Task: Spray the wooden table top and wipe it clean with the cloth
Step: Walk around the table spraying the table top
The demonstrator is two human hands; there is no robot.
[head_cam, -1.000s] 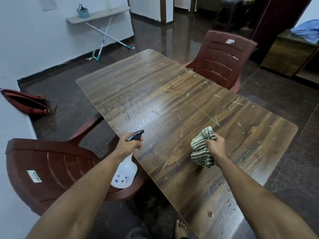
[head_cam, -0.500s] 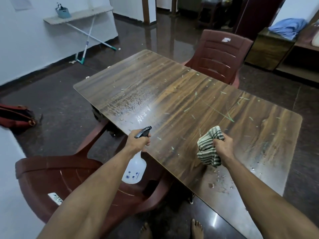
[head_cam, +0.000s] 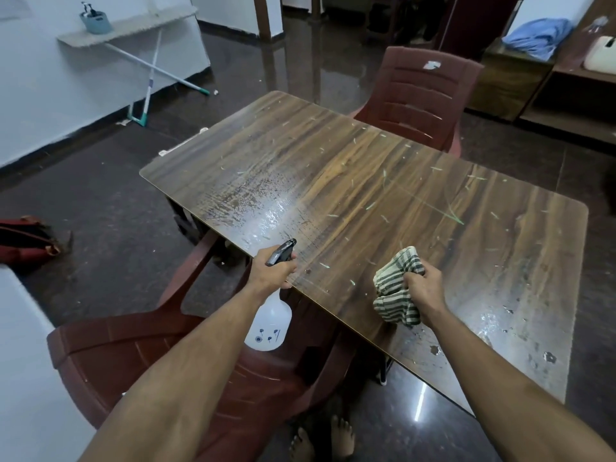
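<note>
Head view, only view available: the left hand (head_cam: 271,273) is gripping the neck of the translucent white plastic spray bottle with the black trigger head (head_cam: 268,323), fingers curled fully round it, the nozzle pointing out over the near-left edge of the long rectangular wood-grain surface (head_cam: 383,181) while the bottle body is hanging below the edge, in front of the maroon plastic chair (head_cam: 110,358). The right hand (head_cam: 421,285) is clenching the bunched green-and-white striped cloth (head_cam: 396,291), which is hanging just above the near part of the surface; contact cannot be confirmed. Change against the frames half a second and one second back: the camera is sitting farther to the person's left, so the near-right end with its wet patch and dark specks (head_cam: 520,328) is coming into sight, and the glossy wet film (head_cam: 263,215) ahead of the nozzle is reading broader and brighter. Both hands are keeping the same holds on bottle and cloth as before. Judgement: spraying is in progress, with the left part wetted; the middle and far right are looking dry, with pale green streaks and scraps (head_cam: 456,216) scattered across them. No wiped track is showing, so wiping is probably not yet begun. A second maroon plastic chair (head_cam: 423,95) is standing at the far side, and a mop (head_cam: 146,91) is leaning against the wall.
</note>
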